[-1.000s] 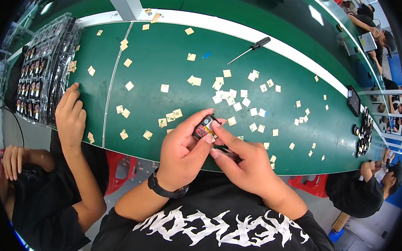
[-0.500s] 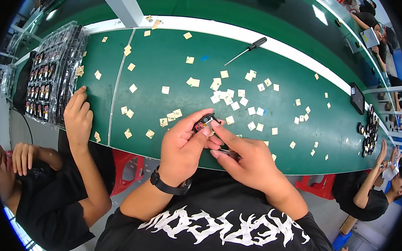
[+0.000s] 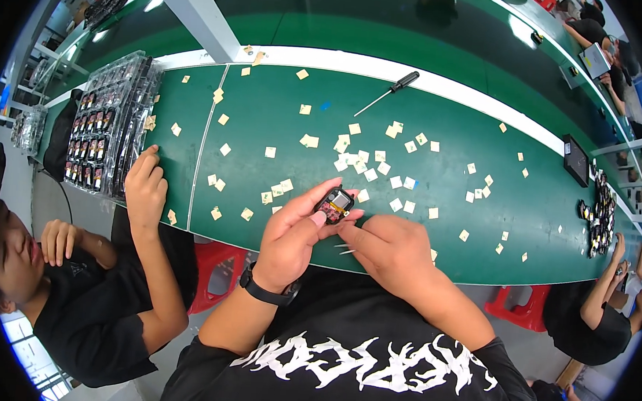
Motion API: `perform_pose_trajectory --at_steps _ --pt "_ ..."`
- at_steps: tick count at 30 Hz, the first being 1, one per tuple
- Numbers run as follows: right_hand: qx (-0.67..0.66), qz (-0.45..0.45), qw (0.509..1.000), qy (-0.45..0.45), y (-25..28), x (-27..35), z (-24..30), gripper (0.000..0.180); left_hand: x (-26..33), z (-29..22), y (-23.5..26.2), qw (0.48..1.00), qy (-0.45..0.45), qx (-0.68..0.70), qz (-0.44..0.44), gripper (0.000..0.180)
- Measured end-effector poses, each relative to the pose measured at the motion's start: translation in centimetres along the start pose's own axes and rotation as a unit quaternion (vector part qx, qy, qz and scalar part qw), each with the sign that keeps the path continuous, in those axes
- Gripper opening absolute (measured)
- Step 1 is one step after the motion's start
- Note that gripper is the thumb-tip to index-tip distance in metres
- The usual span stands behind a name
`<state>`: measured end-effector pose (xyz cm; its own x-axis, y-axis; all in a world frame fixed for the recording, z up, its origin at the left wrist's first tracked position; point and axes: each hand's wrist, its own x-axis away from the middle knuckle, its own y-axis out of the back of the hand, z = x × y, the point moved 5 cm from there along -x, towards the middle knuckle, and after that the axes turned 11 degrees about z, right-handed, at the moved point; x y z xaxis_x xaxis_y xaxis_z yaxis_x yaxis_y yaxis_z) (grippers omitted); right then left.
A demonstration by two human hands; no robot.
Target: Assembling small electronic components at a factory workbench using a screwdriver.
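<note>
Module (image 3: 334, 203): small, black, near table (image 3: 283, 95) edge.
Left hand (image 3: 294, 239): I pinch the module.
Right hand (image 3: 391, 252): I grip tweezers (image 3: 345, 249).

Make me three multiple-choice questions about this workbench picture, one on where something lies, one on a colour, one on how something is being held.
1. Where does the screwdriver lie?
A. At the far side of the green table, near the white strip
B. In the left hand
C. On the floor

2. What colour is the band on the left wrist?
A. Red
B. White
C. Black

3. How is the small dark device placed?
A. Flat on the table, untouched
B. Held up in the fingers of the left hand, with the right hand close beside it
C. Stacked in the trays

Answers: 1 A, it lies alone far from both hands. 2 C, the wristband is black. 3 B, the left fingertips grip its edges above the table's near edge.
</note>
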<state>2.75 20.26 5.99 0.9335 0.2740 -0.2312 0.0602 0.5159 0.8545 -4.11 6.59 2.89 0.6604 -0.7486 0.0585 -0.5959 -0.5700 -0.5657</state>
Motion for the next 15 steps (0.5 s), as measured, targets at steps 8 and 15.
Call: perform_pose_trajectory --at_steps 8,15 --pt "-0.108 -0.010 0.994 -0.006 1.3 1.2 -0.3 0.023 -0.1 0.7 -0.1 0.998 -0.013 -0.059 -0.037 0.047" --pt "-0.113 -0.029 0.989 -0.092 4.4 6.0 -3.0 0.020 -0.5 0.7 0.2 0.989 0.030 -0.077 -0.121 0.034"
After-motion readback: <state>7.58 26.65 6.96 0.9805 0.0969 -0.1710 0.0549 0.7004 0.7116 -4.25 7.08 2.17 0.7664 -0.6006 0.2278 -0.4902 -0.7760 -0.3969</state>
